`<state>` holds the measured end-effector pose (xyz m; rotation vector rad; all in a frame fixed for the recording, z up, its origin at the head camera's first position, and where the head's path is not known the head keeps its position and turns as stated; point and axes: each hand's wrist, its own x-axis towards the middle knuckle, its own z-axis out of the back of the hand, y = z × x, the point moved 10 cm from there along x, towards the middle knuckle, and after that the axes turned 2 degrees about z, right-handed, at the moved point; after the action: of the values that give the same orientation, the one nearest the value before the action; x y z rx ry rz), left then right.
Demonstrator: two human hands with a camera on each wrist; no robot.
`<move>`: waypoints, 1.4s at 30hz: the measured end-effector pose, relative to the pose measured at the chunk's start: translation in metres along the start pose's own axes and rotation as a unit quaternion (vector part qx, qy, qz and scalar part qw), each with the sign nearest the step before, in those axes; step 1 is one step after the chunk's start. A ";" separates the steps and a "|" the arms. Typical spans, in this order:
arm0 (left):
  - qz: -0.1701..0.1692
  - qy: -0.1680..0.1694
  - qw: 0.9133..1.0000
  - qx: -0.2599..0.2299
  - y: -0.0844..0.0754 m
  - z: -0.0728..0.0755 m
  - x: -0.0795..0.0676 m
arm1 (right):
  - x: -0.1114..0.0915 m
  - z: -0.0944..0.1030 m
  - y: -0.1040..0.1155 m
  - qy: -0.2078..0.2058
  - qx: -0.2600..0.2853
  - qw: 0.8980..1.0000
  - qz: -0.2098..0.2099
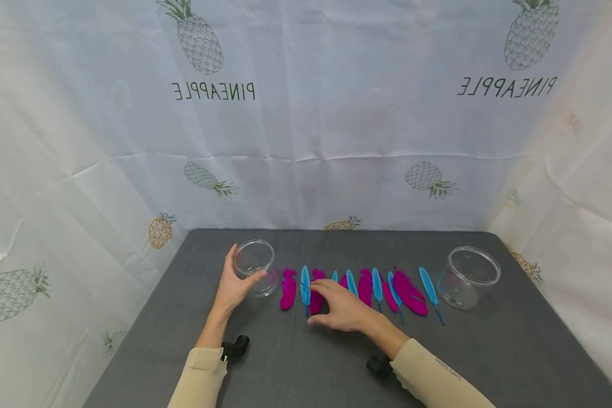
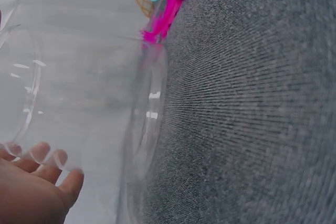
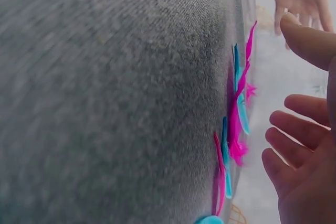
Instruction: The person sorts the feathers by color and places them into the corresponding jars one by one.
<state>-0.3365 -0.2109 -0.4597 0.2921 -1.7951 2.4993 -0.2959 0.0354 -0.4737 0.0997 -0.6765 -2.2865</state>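
My left hand (image 1: 234, 286) holds a clear round plastic jar (image 1: 255, 262) at the left of the table, thumb on the near side and fingers around its far left wall. In the left wrist view the fingertips (image 2: 72, 184) show against the jar's wall. My right hand (image 1: 340, 306) is held over the row of feathers, thumb and fingers apart with nothing between them. Close by its fingertips lie a blue feather (image 1: 305, 286) and a magenta feather (image 1: 315, 301). Another magenta feather (image 1: 288, 290) lies between that pair and the jar. The hand partly hides several feathers.
Blue and magenta feathers continue rightward, among them a wide magenta one (image 1: 409, 293) and a slanted blue one (image 1: 430, 293). A second clear jar (image 1: 468, 277) stands at the right. The grey table (image 1: 285, 362) is backed by a pineapple-print curtain (image 1: 306, 124).
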 end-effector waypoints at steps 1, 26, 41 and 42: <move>0.003 0.003 1.000 -0.005 -0.004 0.000 -0.002 | 0.002 -0.001 0.001 -0.001 -0.006 1.000 0.003; -0.015 0.015 1.000 -0.004 -0.036 -0.001 -0.011 | 0.023 -0.026 0.004 0.047 -0.132 0.990 0.019; -0.021 0.003 1.000 -0.010 -0.036 -0.001 -0.011 | 0.024 0.004 0.018 -0.071 -0.034 0.995 0.063; -0.023 0.002 1.000 -0.010 -0.036 -0.002 -0.011 | 0.024 0.008 0.018 -0.088 -0.020 0.994 0.065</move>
<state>-0.3207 -0.1972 -0.4290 0.3240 -1.7889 2.4482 -0.3042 0.0121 -0.4551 -0.1611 -0.7053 -2.1982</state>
